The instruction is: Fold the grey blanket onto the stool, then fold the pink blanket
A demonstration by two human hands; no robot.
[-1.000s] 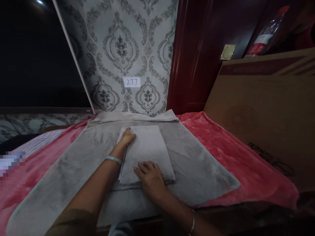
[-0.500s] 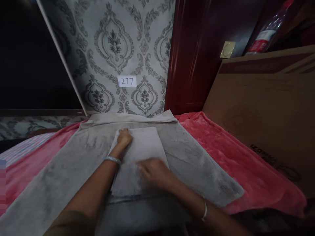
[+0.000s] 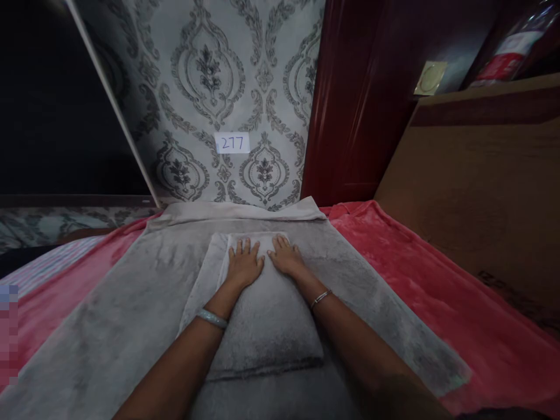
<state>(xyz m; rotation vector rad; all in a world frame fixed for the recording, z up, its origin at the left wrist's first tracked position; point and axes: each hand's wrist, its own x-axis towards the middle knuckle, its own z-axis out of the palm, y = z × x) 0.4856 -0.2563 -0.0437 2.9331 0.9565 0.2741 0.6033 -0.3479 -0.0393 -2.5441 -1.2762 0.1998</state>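
Observation:
A light grey, plush folded cloth (image 3: 271, 326) lies in layers on a larger grey blanket (image 3: 144, 291). My left hand (image 3: 245, 262) rests flat on its far part, left of centre, with the fingers spread. Beside it, my right hand (image 3: 285, 256) lies palm down near the far right edge, fingers also stretched out. Neither hand grips the cloth. A lower layer shows along the left side, and the near edge has a dark fold line.
Red blanket (image 3: 394, 280) spreads under the grey one at both sides. Patterned wallpaper with a "277" label (image 3: 232, 143) stands behind. A dark screen (image 3: 70, 105) is at left; a cardboard box (image 3: 476, 175) and a bottle (image 3: 503, 61) are at right.
My left hand has gone from the cloth's far left edge onto its top. My right hand has moved away from me and flattened. The cloth's top layer now lies further right, exposing a layer at left.

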